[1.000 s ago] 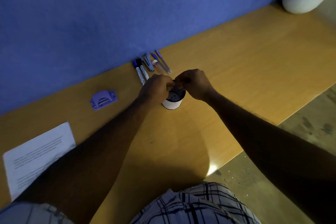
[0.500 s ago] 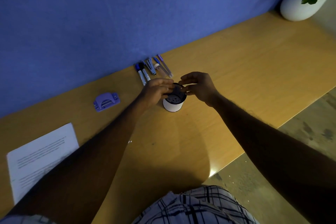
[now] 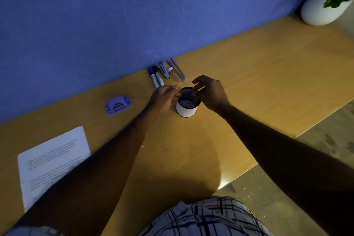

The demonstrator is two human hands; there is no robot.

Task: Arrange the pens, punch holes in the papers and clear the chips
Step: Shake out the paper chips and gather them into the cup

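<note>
The left hand [image 3: 162,98] curls its fingers at the left rim of the white pen holder [image 3: 186,110]; whether that grip pinches the rim cannot be told. The right hand [image 3: 211,92] is at the opposite rim, its grip loosely spread. The pens [image 3: 165,73] lie just behind, along the blue wall. The purple hole punch [image 3: 118,103] and the papers [image 3: 51,161] lie further left on the worktop [image 3: 249,86].

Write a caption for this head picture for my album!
Left hand and right hand at the rim of a white pen holder; pens lie by the blue wall, purple hole punch nearby.
</note>
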